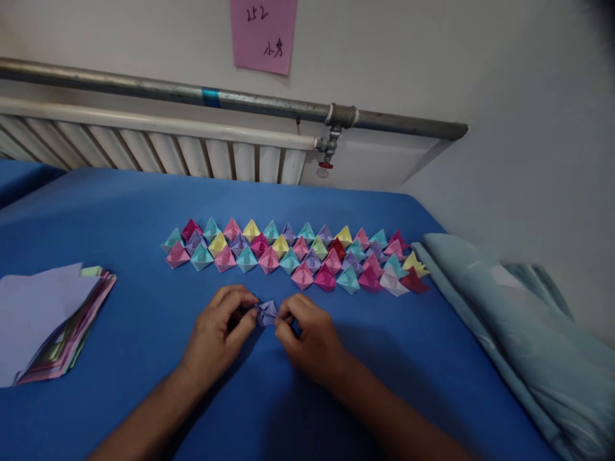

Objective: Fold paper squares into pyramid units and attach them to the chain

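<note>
Two bare forearms [151, 410] are slanting in over a blue table [240, 416]. Just past them, the left hand [216, 333] is pinching one corner of a small purple paper boat [268, 314] between thumb and fingertips; the right hand [312, 336] is pinching the opposite corner just as narrowly. So the boat is sitting between both hands, though whether it is touching the table I cannot tell. Judging by this grip, good work is calling for light, even pressure: if one hand is tugging harder, the thin folds are probably skewing or tearing. Off left, a stack of coloured paper [43, 326] is lying; at right, a light blue cloth [500, 320] is running along the table's edge. Farther back, rows of paper boats [269, 259] are standing close together. Beyond, a radiator [168, 125] is running beneath a metal pipe [230, 99], and a pink note [263, 29] is hanging above.
</note>
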`<state>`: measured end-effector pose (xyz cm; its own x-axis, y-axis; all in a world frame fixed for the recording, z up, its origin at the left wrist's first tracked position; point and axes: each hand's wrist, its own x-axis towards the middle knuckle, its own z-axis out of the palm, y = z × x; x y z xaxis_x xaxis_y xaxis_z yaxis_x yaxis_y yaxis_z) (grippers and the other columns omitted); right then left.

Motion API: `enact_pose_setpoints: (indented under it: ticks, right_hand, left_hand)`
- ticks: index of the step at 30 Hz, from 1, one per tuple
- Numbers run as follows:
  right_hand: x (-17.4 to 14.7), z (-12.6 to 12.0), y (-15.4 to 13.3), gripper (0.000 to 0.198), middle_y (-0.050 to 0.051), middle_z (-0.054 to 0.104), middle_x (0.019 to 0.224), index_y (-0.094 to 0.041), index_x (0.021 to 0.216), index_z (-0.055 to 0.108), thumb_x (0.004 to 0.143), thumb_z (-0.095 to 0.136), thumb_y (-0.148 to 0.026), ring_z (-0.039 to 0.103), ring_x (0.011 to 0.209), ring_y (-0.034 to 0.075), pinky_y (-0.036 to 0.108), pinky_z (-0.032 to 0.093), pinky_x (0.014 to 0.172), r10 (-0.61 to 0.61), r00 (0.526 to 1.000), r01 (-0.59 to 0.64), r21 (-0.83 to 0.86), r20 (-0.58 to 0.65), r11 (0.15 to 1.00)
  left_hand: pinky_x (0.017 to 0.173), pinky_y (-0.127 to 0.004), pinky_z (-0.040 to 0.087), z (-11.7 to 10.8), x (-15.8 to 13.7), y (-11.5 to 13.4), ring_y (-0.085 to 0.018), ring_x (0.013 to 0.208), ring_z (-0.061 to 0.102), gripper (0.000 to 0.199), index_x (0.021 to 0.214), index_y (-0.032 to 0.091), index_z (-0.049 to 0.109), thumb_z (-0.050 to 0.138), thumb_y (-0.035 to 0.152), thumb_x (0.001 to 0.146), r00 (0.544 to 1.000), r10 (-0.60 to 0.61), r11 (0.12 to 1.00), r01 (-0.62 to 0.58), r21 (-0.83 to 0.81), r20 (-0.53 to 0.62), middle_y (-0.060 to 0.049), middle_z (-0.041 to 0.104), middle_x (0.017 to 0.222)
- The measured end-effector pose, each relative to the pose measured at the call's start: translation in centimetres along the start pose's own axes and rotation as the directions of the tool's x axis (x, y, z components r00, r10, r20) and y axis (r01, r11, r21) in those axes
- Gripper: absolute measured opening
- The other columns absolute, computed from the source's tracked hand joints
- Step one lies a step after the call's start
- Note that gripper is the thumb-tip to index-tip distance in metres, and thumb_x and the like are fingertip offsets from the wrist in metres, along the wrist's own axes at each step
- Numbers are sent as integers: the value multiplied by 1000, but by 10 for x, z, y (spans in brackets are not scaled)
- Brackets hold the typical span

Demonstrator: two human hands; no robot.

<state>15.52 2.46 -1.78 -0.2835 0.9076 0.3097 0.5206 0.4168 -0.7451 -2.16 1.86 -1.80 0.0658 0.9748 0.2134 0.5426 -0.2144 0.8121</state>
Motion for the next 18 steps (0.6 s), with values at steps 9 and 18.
enact_pose_setpoints:
  ticks: [9, 18]
  right_hand:
    - [-2, 2, 0, 10, -1, 57, 70, -20, 71, 52, 75, 50, -11, 53, 66, 11, 22, 38, 63, 20, 1000, -20, -26, 16, 999]
    - [-4, 3, -5, 12, -3, 55, 68, -20, 71, 52, 76, 49, -10, 50, 62, 10, 21, 37, 59, 29, 998, -29, 1, 55, 1000]
  left_hand:
    - [70, -27, 52, 9, -5, -5, -14, 78, 60, 27, 107, 24, 62, 61, 27, 80, 999, 26, 998, -27, 62, 24, -3, 61, 102]
    - [68, -30, 51, 7, -3, -4, -16, 73, 60, 27, 103, 22, 63, 57, 26, 77, 999, -20, 997, 17, 69, 36, -3, 65, 90]
